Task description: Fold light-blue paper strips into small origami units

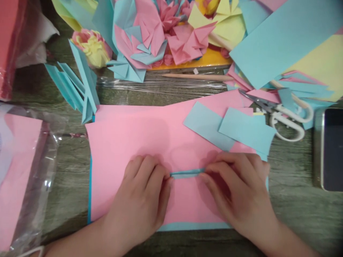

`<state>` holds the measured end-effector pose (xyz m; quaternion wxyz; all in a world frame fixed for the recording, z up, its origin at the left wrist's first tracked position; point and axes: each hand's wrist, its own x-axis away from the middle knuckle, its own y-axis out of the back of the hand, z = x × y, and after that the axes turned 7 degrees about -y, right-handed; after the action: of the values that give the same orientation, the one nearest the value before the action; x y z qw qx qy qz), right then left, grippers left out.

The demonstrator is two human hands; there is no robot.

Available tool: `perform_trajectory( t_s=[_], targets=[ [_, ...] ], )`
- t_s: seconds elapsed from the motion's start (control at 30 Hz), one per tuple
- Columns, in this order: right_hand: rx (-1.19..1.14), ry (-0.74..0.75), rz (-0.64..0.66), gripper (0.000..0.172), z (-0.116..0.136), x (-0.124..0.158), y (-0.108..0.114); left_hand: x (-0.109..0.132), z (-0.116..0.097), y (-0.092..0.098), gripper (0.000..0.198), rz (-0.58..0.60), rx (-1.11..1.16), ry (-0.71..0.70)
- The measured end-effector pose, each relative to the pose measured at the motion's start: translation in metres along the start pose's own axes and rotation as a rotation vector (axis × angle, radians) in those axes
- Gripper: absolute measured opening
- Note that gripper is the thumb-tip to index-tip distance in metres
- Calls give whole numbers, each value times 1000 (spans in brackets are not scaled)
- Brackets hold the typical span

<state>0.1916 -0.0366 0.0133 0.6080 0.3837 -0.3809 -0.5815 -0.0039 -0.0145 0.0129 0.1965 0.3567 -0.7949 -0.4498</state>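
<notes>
A narrow folded strip of blue paper point(187, 173) stretches between my two hands, above the pink paper sheet point(123, 142). My left hand point(144, 189) pinches its left end between thumb and fingers. At the right end, the thumb and fingertips of my right hand point(238, 185) are closed on the same strip. Two blue paper rectangles point(209, 125) lie overlapping on the sheet, just beyond my right hand. Under the pink sheet, the edge of blue paper point(195, 226) shows.
White-handled scissors point(284, 110) lie at the right, near a phone point(332, 150). Folded blue strips point(77, 85) stand at the upper left. Thin wires point(160, 85) and a wooden stick point(198, 76) lie behind the sheet. Pink folded paper shapes point(187, 41) fill the back. A plastic-wrapped pink paper pack point(21, 178) sits left.
</notes>
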Motion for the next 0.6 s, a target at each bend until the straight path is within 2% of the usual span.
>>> perform_trajectory(
  t_s=[0.6],
  targets=[
    [-12,-9,80,5,2,1,-3,-1,-2,-2,6,57,-67,67]
  ],
)
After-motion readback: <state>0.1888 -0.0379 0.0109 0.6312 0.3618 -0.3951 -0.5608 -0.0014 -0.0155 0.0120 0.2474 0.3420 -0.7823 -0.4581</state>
